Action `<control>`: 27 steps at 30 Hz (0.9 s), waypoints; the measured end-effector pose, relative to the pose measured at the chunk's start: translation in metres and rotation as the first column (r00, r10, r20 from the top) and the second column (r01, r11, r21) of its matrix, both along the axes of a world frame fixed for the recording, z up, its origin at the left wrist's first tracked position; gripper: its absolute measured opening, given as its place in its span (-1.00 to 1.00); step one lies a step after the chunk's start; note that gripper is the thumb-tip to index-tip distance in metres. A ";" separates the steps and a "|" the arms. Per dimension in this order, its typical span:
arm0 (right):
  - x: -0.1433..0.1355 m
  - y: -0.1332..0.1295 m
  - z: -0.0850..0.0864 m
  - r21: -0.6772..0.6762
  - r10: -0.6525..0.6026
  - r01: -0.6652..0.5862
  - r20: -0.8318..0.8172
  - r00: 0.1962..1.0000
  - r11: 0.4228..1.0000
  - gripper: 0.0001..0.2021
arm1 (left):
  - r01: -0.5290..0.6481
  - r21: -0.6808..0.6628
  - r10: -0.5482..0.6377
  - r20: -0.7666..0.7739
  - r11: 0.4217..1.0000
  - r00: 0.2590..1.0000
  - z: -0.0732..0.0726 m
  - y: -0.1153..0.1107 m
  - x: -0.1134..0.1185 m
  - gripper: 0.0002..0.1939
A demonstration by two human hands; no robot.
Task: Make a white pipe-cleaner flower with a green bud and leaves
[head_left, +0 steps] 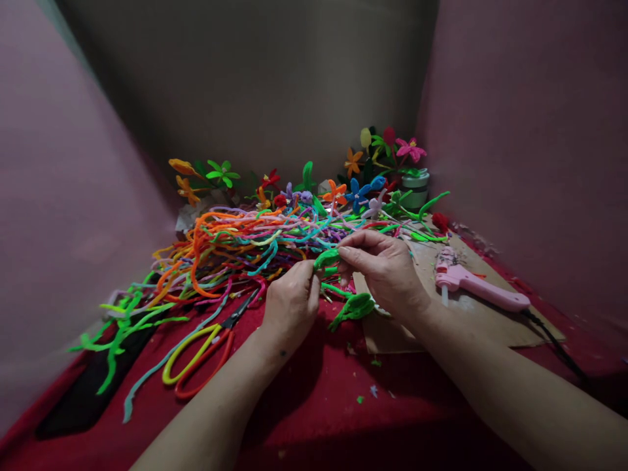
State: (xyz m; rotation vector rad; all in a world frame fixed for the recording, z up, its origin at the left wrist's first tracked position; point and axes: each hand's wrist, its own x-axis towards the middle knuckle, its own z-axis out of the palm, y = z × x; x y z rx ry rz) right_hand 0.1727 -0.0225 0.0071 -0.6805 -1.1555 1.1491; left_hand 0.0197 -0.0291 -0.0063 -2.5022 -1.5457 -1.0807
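Beneath the fingers spreads the bench (304,405), covered in red cloth. Just beyond the fingers, a wide heap of fuzzy stems (220,235) lies tangled on it, in orange, pink, turquoise, purple, yellow and green. Farther beyond, behind the heap, stands a row of fuzzy flowers (358,193), among them blue, orange, red and pink ones. Right of the fingers lies a flat brown board (392,340), partly under the right forearm. Well to their left, a black strip (73,399) rests on the cloth, with bright green stems (118,327) across its far part. On the board, right of the fingers, the pink glue gun (490,294) lies on its side, its dark cord running off to the right. Left of the fingers, near the heap, lie scissors (223,333) with one yellow and one red handle. The left hand (292,301) pinches one end of a small green leaf (326,259) between its fingers; the right hand (387,268) grips the other end with thumb and fingertips. Beyond the right hand sits a pale green pot (415,190). Just below the fingers lies a loose leaf (358,307), and nearer the person are tiny scraps (373,391).
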 end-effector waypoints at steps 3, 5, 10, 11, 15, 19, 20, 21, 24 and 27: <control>-0.001 0.001 -0.001 -0.015 0.007 -0.008 -0.040 0.999 1.000 -0.85 | 0.034 -0.166 -0.008 0.156 0.985 0.988 0.003 -0.002 0.002 -0.82; -0.002 0.002 -0.001 -0.025 0.036 -0.038 -0.050 0.998 0.999 -0.80 | 0.100 -0.262 -0.026 0.271 0.960 0.962 0.005 -0.003 0.004 -0.80; -0.003 0.002 -0.002 -0.084 0.031 -0.029 0.031 0.999 0.996 -0.82 | 0.193 -0.359 -0.042 0.387 0.913 0.921 0.009 -0.004 0.006 -0.76; -0.003 0.002 -0.002 -0.093 0.018 -0.015 0.040 0.999 0.996 -0.81 | 0.192 -0.367 -0.037 0.390 0.910 0.920 0.009 -0.004 0.006 -0.74; -0.006 0.000 -0.003 -0.091 0.008 0.001 0.092 0.996 0.996 -0.85 | 0.132 -0.304 -0.028 0.326 0.944 0.945 0.010 -0.005 0.006 -0.72; -0.008 -0.003 -0.004 -0.073 -0.003 0.016 0.170 0.985 0.997 -0.91 | 0.077 -0.244 -0.019 0.231 0.967 0.973 0.010 -0.007 0.007 -0.71; -0.008 -0.003 -0.004 -0.066 -0.013 0.026 0.183 0.983 0.998 -0.92 | 0.074 -0.247 -0.018 0.222 0.966 0.975 0.010 -0.007 0.007 -0.70; -0.008 -0.003 -0.004 -0.057 -0.025 0.037 0.194 0.981 0.998 -0.93 | 0.076 -0.251 -0.020 0.220 0.965 0.975 0.010 -0.007 0.008 -0.70; -0.008 -0.003 -0.005 -0.019 -0.088 0.095 0.230 0.969 0.995 -0.94 | 0.097 -0.262 -0.033 0.239 0.960 0.970 0.011 -0.007 0.009 -0.70; -0.008 -0.002 -0.006 0.018 -0.149 0.150 0.266 0.952 0.989 -0.93 | 0.107 -0.278 -0.037 0.247 0.955 0.968 0.012 -0.007 0.009 -0.70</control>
